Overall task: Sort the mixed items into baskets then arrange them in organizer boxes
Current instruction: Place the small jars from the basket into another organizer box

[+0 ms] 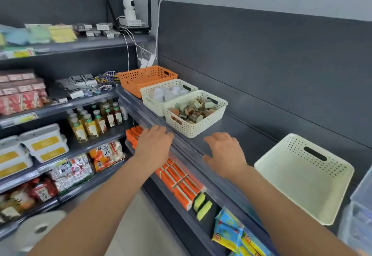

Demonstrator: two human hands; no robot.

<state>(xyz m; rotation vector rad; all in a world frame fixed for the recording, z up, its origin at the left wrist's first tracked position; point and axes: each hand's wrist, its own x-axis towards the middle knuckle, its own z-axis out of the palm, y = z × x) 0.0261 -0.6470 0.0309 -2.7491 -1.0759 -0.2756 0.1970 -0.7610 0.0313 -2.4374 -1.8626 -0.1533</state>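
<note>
Status: sorting looks finished, boxing not started, both hands empty.
Left hand and right hand hover loose-fingered over the front rail, gripping nothing. Just beyond the fingertips sits the block basket, full of brown-green pieces. Behind it is the white-item basket, and farthest off the orange basket, which looks empty from here. Right of the right hand is the big cream basket, empty. Past it, the organizer boxes are blurred, contents unclear. My read: all transfers remain. Obstacles: the raised rail, and the orange packs below the left hand.
</note>
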